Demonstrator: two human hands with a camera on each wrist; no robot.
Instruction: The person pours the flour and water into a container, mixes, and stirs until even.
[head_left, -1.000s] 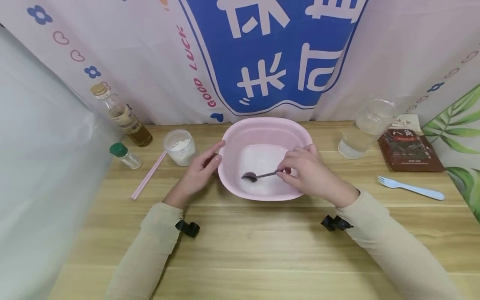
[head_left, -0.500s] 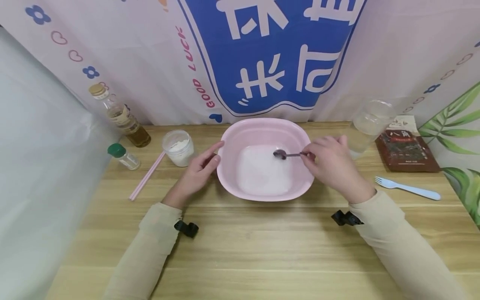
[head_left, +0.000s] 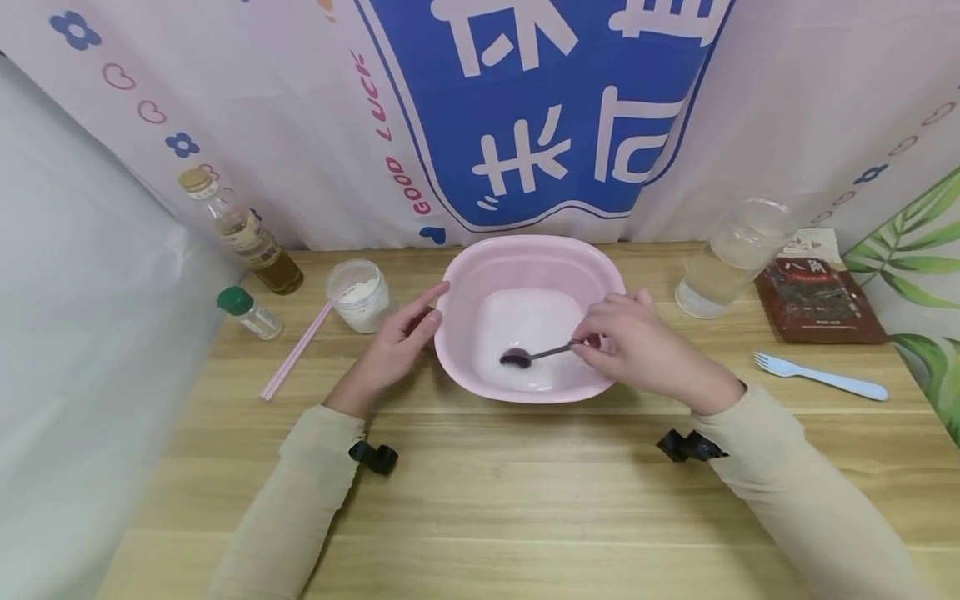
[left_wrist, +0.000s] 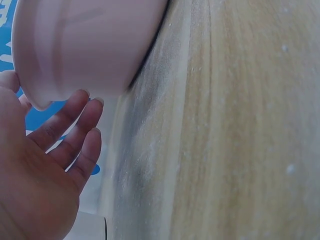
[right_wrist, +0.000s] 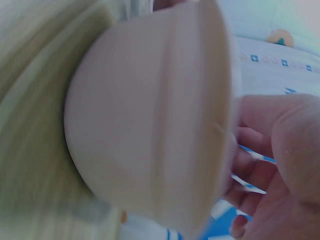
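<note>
Pinching the spoon [head_left: 534,354], right hand [head_left: 641,350] fingers [head_left: 592,346] curl over the basin [head_left: 525,258].

light: bright, even, soft shadows | head: sharp, edges bowed | wrist views: blurred, close, washed out

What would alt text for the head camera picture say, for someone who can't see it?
A right hand holds a spoon in a pink basin of white liquid on a wooden table, while the left hand rests at the basin's rim.
</note>
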